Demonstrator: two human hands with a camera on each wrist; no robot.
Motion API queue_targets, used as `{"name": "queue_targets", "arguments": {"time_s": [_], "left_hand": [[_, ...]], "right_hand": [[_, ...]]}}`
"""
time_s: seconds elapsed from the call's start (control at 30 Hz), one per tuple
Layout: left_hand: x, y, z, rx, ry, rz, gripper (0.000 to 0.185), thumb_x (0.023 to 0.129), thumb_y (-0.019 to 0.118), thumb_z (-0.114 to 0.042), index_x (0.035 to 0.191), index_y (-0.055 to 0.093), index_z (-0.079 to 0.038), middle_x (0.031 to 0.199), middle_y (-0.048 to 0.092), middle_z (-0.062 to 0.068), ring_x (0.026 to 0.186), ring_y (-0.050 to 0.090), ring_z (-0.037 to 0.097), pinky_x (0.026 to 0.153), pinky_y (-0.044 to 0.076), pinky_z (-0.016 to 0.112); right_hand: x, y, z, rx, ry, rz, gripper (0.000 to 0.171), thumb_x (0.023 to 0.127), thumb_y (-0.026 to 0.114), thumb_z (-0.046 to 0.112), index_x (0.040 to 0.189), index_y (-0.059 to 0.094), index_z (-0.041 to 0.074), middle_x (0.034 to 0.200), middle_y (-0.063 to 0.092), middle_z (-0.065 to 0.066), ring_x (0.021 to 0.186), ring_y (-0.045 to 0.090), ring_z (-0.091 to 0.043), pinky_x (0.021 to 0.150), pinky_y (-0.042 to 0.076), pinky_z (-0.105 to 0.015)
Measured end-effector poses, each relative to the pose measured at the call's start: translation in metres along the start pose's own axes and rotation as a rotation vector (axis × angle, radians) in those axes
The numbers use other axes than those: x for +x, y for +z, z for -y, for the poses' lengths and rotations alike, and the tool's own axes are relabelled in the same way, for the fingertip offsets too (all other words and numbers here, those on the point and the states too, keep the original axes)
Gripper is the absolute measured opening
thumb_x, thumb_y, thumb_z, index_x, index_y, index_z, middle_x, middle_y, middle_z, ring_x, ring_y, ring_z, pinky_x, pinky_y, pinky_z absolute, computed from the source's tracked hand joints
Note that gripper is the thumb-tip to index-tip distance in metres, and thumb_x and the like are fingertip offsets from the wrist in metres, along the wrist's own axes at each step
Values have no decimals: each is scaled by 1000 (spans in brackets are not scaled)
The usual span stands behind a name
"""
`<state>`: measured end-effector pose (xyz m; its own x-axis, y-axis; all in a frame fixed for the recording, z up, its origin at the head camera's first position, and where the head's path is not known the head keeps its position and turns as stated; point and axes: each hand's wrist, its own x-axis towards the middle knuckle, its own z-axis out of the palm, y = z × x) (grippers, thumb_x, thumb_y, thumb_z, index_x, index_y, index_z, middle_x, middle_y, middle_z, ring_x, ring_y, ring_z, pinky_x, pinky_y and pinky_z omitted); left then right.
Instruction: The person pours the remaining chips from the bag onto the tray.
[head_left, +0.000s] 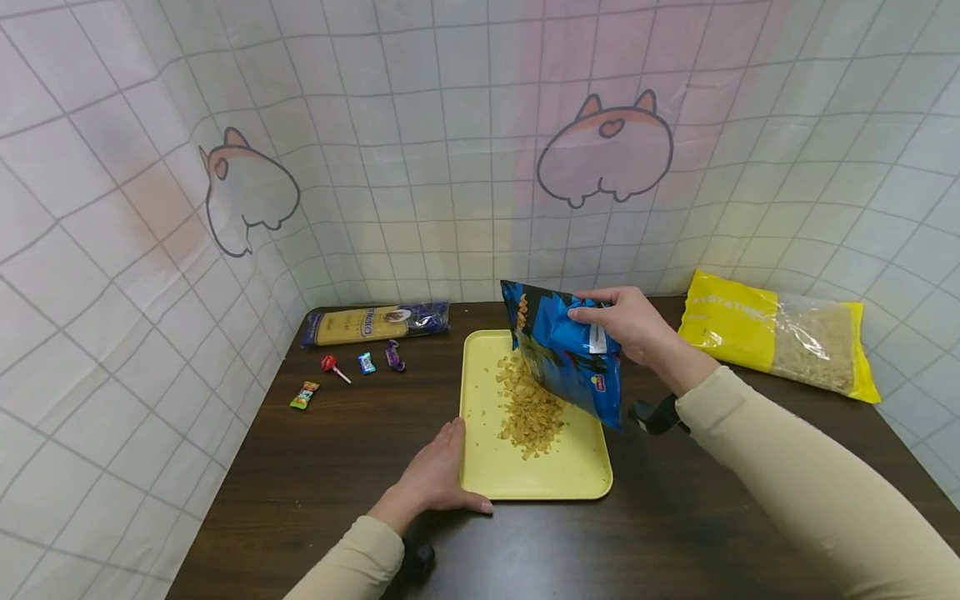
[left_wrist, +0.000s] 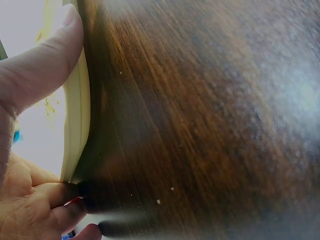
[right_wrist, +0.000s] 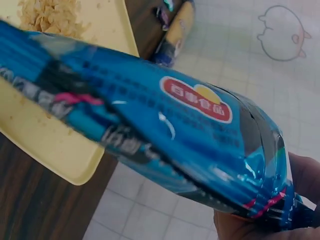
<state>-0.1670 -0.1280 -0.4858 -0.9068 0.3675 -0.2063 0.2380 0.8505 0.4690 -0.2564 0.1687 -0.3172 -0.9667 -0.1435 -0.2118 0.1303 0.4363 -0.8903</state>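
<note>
A yellow tray (head_left: pixel 577 479) lies mid-table with a pile of golden flakes (head_left: pixel 528 408) on it. My right hand (head_left: pixel 611 321) grips the top end of a blue snack bag (head_left: pixel 570 358), held tilted above the tray with its low end over the pile. In the right wrist view the bag (right_wrist: pixel 165 130) fills the frame, with the tray (right_wrist: pixel 50 145) and flakes (right_wrist: pixel 50 15) beneath and my right hand (right_wrist: pixel 260 227) at the bottom right. My left hand (head_left: pixel 442 475) rests on the table against the tray's front left corner. Its thumb (left_wrist: pixel 40 70) presses the rim (left_wrist: pixel 77 115).
On the dark wooden table (head_left: pixel 337 467) a spaghetti pack (head_left: pixel 375 323), a red lollipop (head_left: pixel 330 365) and several small sweets (head_left: pixel 365 362) lie at the back left. A yellow and clear pasta bag (head_left: pixel 780 333) lies back right. Grid-patterned curtains enclose the table.
</note>
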Motion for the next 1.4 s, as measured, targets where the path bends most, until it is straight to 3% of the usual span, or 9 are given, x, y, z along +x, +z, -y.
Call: {"name": "queue_targets", "arguments": {"time_s": [0.07,0.17,0.3,0.63,0.83,0.93,1.1,1.23,1.4], "left_hand": [[0,0,0,-1,-2,1,137,66,93,-54,158,17,13,164,24,33,154,27,44,122,33,54],[0,0,0,0,-1,0,137,66,93,-54,157,17,13,164,24,33,154,27,44,122,34,54],[0,1,-1,4,-4,-2,138,65,94,-55,158,17,13,164,24,33,153,27,44,121,34,54],[0,-1,-2,0,-6,0,137,65,94,-54,158,17,13,164,24,32,154,27,44,121,34,55],[-1,-1,-2,-5,-6,1,137,65,94,-54,158,18,13,164,24,32,154,27,43,121,34,55],[-1,-1,-2,-7,-8,1,137,65,94,-54,158,17,13,164,24,32,154,27,43,121,34,55],[-2,-1,-1,-7,-8,2,137,65,94,-54,158,18,12,165,24,31,154,27,43,122,33,54],[-1,0,-1,-1,-3,1,137,65,94,-54,158,18,12,165,24,31,154,27,43,121,34,54],[-1,0,-1,1,-4,4,137,66,94,-54,158,17,12,165,24,31,154,27,44,122,33,54]], "right_hand": [[0,-1,1,0,3,5,53,104,61,20,152,48,5,171,14,-20,157,12,-44,124,21,-64],[-1,-3,1,5,15,7,53,104,60,21,153,47,5,170,18,-21,151,31,-44,119,34,-59],[0,-5,2,13,34,17,54,105,59,22,154,45,4,161,36,-26,132,58,-43,105,52,-51],[-6,-8,6,35,52,17,54,105,60,24,153,46,4,149,51,-29,123,65,-41,97,57,-47],[-11,-8,6,25,43,25,53,105,60,24,152,48,4,148,53,-29,110,72,-31,94,58,-44],[-13,-6,5,20,24,29,53,105,60,24,152,48,5,152,49,-28,115,70,-34,97,57,-45],[-13,-5,2,4,-15,24,55,104,61,25,153,46,5,165,29,-24,146,41,-44,116,41,-56],[-9,-4,2,-14,-22,-16,55,104,61,25,153,47,6,168,23,-22,154,24,-44,122,28,-61],[0,-3,2,-5,-8,-52,54,104,61,26,153,47,7,169,23,-20,155,25,-42,122,30,-60]]}}
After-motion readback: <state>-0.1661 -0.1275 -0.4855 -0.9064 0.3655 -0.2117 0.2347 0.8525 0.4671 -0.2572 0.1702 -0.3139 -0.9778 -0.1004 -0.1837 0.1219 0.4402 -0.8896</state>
